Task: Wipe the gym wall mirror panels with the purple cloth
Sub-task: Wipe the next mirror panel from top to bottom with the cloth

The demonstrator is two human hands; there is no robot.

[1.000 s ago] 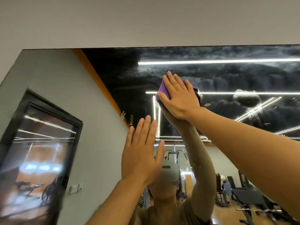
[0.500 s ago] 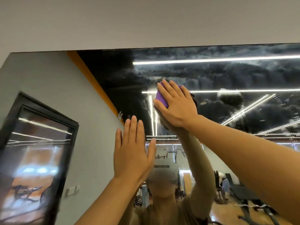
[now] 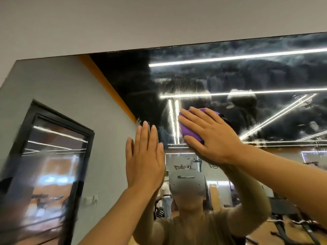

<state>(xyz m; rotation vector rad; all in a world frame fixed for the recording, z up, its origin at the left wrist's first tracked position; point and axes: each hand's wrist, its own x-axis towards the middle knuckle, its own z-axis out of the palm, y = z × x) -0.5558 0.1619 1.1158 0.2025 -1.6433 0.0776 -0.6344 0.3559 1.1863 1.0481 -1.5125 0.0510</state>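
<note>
The purple cloth (image 3: 190, 129) is pressed flat on the mirror (image 3: 247, 82) by the straight fingers of the right hand (image 3: 210, 135). The glass is streaky and cloudy above and to the right. The left hand (image 3: 144, 156) is held up flat beside it, holding nothing, and the mirror's top edge is well above.

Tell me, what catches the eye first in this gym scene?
First, the right hand at centre, fingers spread flat, pressing a purple cloth against the wall mirror, whose dark upper part is hazy with smears and streaked with reflected strip lights. Just left of it the left hand is raised, open, palm toward the glass. Below, the mirror shows the person's own reflection wearing a grey headset.
</note>
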